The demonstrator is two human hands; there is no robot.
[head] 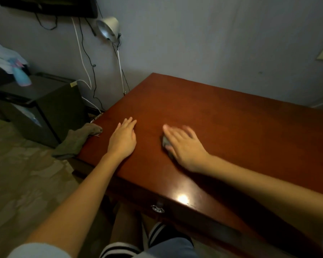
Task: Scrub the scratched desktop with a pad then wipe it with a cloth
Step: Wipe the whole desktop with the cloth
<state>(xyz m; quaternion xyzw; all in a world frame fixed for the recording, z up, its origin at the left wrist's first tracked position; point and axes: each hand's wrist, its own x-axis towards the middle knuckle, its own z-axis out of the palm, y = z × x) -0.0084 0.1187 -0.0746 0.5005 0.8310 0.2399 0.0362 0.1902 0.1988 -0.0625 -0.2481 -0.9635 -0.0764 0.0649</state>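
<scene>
On the counter (231,112), I scrub with the pad (166,144).
My right hand (185,146) presses flat on the pad, fingers spread; my left hand (123,140) lies open, nearer the cloth (78,140) hanging over the left edge.

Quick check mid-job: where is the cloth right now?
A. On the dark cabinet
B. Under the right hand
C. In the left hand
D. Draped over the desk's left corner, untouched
D: the cloth hangs over the left corner of the desktop, clear of the flat left hand, while the right hand presses the grey pad.
</scene>
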